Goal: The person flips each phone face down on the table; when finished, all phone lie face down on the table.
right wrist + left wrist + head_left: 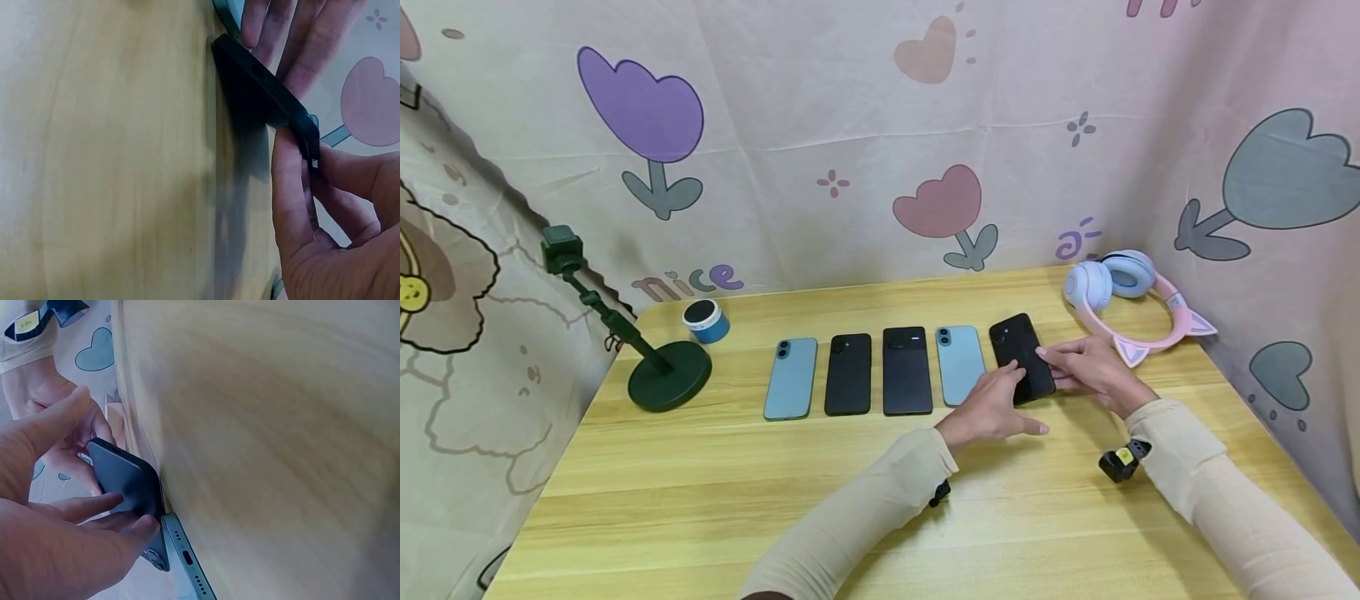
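My right hand (1097, 372) pinches the right edge of a black smartphone (1017, 340) between thumb and fingers. That phone is tilted, its right side raised off the table in the right wrist view, its camera side facing up. My left hand (991, 407) touches the phone's back near its left edge with extended fingertips, the thumb held apart. Just left of it lies a light blue phone (957, 354), partly behind my left hand. Further left in the row are a dark phone (907, 375), another black phone (847, 379) and another light blue phone (792, 379).
Pink and blue cat-ear headphones (1150, 342) lie at the back right, beyond my right hand. A dark green stand (670, 379) and a small blue-and-white cylinder (709, 323) are at the left. Patterned cloth (820, 108) hangs behind the wooden table (700, 500).
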Action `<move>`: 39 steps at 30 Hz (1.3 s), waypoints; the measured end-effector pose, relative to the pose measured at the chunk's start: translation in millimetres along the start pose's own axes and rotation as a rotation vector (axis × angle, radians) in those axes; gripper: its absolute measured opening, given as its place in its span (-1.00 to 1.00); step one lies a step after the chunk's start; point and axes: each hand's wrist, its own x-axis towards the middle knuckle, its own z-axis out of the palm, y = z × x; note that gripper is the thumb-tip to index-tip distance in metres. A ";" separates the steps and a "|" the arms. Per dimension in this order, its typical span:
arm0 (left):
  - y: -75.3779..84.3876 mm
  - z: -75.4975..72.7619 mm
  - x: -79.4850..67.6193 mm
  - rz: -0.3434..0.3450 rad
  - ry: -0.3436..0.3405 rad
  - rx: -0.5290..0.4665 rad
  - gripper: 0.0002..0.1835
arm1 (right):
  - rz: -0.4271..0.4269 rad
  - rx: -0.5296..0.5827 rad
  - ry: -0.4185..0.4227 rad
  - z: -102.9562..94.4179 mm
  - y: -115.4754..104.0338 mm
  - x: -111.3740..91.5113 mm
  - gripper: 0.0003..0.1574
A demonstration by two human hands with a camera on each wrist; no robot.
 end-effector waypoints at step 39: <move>-5.8 -7.1 -5.3 0.068 0.045 -0.016 -0.28 | 0.022 -0.158 0.069 -5.0 3.3 -2.6 -0.48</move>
